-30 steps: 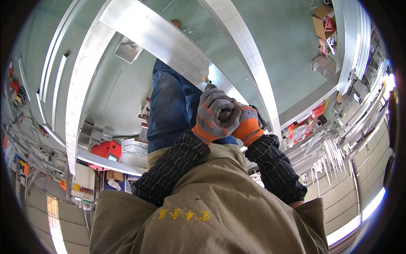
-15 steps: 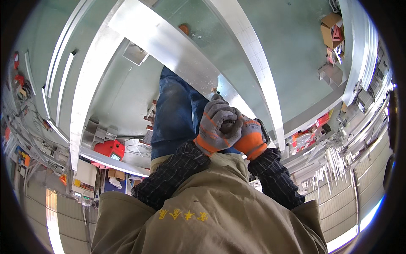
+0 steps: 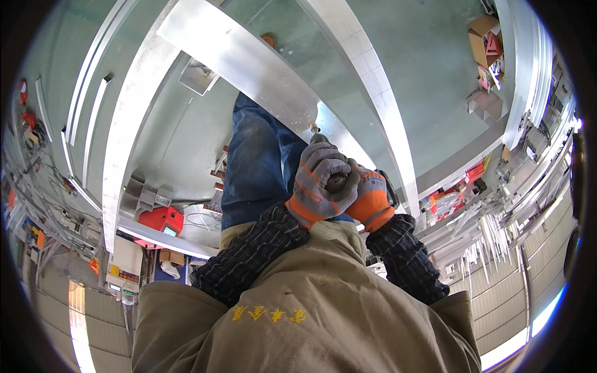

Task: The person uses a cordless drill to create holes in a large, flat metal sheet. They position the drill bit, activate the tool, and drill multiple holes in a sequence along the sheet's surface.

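Both my hands wear grey and orange work gloves and are clasped together around the dark handle of a tool [image 3: 336,181]. My left hand [image 3: 318,181] wraps over the top of the handle, and my right hand [image 3: 371,198] closes on it from the right. The tool's tip [image 3: 314,130] touches a long silver metal frame bar [image 3: 249,65] that runs diagonally across the view. My blue-jeaned leg [image 3: 256,165] stands just left of the hands, and my tan vest fills the bottom.
A second metal bar [image 3: 373,93] crosses on the right over the green floor. A red machine [image 3: 160,221] sits at lower left beside metal brackets [image 3: 144,198]. Cardboard boxes [image 3: 485,37] lie at upper right. Bundles of metal profiles [image 3: 497,230] are stacked at right.
My clasped hands and the tool have shifted slightly right and down in the view, with the tip staying against the metal bar.
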Demonstrator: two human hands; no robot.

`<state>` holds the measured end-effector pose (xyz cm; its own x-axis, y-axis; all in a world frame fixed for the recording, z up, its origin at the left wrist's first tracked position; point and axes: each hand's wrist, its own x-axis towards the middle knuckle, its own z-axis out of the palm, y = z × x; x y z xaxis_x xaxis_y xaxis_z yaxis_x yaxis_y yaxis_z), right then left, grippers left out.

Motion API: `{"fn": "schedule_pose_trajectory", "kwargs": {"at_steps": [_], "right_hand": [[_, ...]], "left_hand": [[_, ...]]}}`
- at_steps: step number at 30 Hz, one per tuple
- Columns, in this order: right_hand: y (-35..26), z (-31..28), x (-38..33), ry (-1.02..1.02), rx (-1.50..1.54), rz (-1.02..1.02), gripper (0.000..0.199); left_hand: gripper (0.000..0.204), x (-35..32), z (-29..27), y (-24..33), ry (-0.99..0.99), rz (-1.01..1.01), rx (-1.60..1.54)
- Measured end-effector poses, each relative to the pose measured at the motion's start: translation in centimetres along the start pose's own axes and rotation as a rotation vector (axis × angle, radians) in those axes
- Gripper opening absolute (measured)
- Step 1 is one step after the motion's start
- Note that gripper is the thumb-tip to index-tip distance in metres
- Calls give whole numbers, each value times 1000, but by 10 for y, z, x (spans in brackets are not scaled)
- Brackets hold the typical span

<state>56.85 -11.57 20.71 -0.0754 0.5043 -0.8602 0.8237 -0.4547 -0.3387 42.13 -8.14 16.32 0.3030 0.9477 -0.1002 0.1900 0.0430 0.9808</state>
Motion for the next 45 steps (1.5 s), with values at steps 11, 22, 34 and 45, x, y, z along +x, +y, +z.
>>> {"fn": "schedule_pose_trajectory", "kwargs": {"at_steps": [11, 22, 34, 45], "right_hand": [[9, 21, -36, 147, 435, -116, 52], [13, 51, -35, 182, 1009, -8, 37], [-12, 39, -17, 318, 256, -173, 46], [-14, 38, -14, 407, 171, -250, 54]], "left_hand": [[33, -8, -3, 28, -92, 145, -18], [33, -14, -13, 28, -215, 277, 89], [37, -26, -40, 16, -127, 259, 123], [44, -19, -51, 26, -200, 223, 150]]}}
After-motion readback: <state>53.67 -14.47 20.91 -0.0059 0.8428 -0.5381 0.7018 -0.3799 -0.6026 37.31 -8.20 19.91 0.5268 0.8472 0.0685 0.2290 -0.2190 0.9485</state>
